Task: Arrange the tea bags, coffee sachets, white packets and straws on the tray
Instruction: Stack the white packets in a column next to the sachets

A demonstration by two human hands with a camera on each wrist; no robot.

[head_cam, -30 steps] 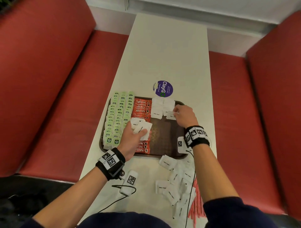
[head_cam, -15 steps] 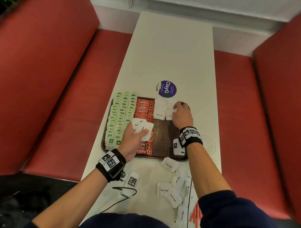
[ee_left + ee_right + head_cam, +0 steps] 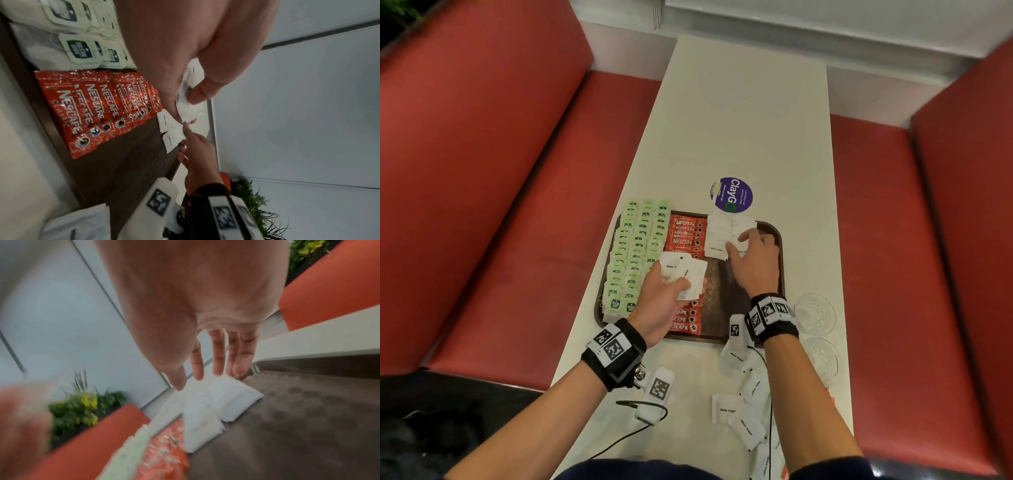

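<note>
Flat paper sachets laid in rows on a dark, patterned tray (image 3: pixel 777 240).

On the tray, pale green tea bags (image 3: pixel 635 253) fill its left side, glossy red coffee sachets (image 3: pixel 685 236) run beside them, and soft white packets (image 3: pixel 722 233) sit at its far right. The left hand (image 3: pixel 664 301) has its grip pinched on a wad of white packets above the tray; the right hand (image 3: pixel 753 263) hovers, fingers spread apart, over the far packets. More packets litter the pale counter (image 3: pixel 739 120) near the tray.
</note>
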